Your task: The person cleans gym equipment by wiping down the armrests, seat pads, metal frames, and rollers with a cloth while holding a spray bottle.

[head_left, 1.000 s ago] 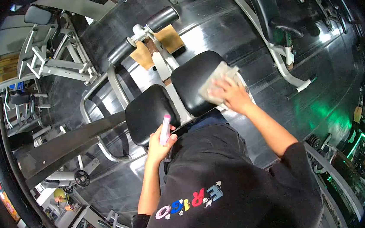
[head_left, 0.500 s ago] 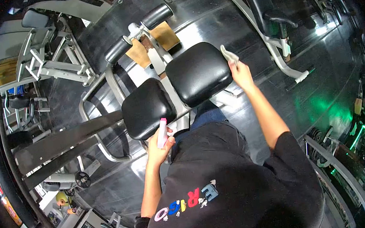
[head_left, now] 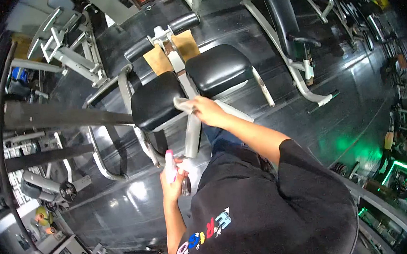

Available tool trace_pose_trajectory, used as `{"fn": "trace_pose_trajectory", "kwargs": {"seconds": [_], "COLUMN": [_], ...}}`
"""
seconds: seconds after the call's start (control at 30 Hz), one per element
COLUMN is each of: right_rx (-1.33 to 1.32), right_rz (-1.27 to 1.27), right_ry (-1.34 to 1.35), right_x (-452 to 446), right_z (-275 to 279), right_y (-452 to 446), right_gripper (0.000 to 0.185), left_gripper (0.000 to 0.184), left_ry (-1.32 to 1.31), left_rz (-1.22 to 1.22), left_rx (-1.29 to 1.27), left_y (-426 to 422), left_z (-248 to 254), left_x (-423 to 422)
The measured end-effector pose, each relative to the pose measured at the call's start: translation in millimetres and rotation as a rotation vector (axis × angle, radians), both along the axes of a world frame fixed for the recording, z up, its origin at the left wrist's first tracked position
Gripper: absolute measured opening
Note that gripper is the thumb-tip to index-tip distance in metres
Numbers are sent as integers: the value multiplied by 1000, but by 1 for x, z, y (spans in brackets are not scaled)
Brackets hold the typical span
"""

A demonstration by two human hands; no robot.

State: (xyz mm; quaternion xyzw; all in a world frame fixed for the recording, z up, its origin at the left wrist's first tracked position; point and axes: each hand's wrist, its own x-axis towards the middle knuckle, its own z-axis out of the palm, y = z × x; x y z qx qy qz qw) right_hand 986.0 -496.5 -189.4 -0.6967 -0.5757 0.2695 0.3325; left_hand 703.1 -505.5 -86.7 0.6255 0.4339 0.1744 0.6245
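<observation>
My left hand (head_left: 172, 188) is wrapped round a white and pink spray bottle (head_left: 170, 167), low beside the gym machine. My right hand (head_left: 209, 112) grips a pale cloth (head_left: 182, 104), which lies against the near right edge of the left black seat pad (head_left: 155, 100). The right black pad (head_left: 220, 66) sits just beyond that hand. Between the two pads runs a grey metal beam (head_left: 192, 136). Part of the cloth is hidden inside my fingers.
Black foam rollers (head_left: 184, 23) and wooden plates (head_left: 157, 60) are at the machine's far end. A padded machine (head_left: 278, 11) stands to the right, and another frame (head_left: 73, 53) to the far left. A long dark bar (head_left: 62, 114) reaches in from the left.
My right hand has moved left with the cloth, from the right pad's outer side to the left pad. My left hand with the spray bottle has dropped back, away from the left pad.
</observation>
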Motion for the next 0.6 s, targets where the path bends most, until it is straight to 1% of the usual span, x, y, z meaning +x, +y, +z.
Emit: {"fn": "trace_pose_trajectory", "kwargs": {"seconds": [0.03, 0.07, 0.1, 0.13, 0.2, 0.27, 0.33, 0.4, 0.43, 0.47, 0.53, 0.57, 0.6], "right_rx": [5, -131, -128, -118, -268, -394, -365, -292, -218, -320, -201, -197, 2], "right_rz": [-101, -128, -144, -166, -158, -83, -122, -154, -154, -135, -56, -49, -53], "right_ry": [41, 111, 119, 129, 170, -52, 157, 144, 167, 172, 36, 34, -21], "right_x": [-1, 3, 2, 0, -7, -19, -38, -56, -64, -68, -70, -70, -68], "right_z": [-8, -16, -9, -1, -13, -11, -7, 6, 14, 21, 32, 40, 50], "right_y": [-9, -21, -39, -58, -96, -137, -174, -204, -216, -225, -237, -239, -238], "right_gripper": [34, 32, 31, 32, 36, 37, 33, 32, 30, 29, 25, 25, 24], "left_gripper": [46, 45, 45, 43, 36, 36, 35, 34, 36, 37, 44, 47, 50], "left_ry": [-2, -4, -14, -9, -19, -42, -17, 6, 49, 94, 80, 74, 71], "left_rz": [46, 93, 112, 151, 215, 246, 181, 116, 4, -103, -245, -292, -334], "left_rx": [-50, -102, -105, -148, -220, -289, -278, -267, -169, -72, 175, 225, 277], "left_y": [-16, -35, -55, -72, -101, -121, -123, -115, -106, -98, -81, -74, -70], "left_z": [-8, -17, -24, -30, -42, -52, -48, -39, -31, -22, -9, 5, 15], "left_x": [-22, -42, -59, -74, -96, -107, -103, -91, -79, -66, -38, -24, -11]}}
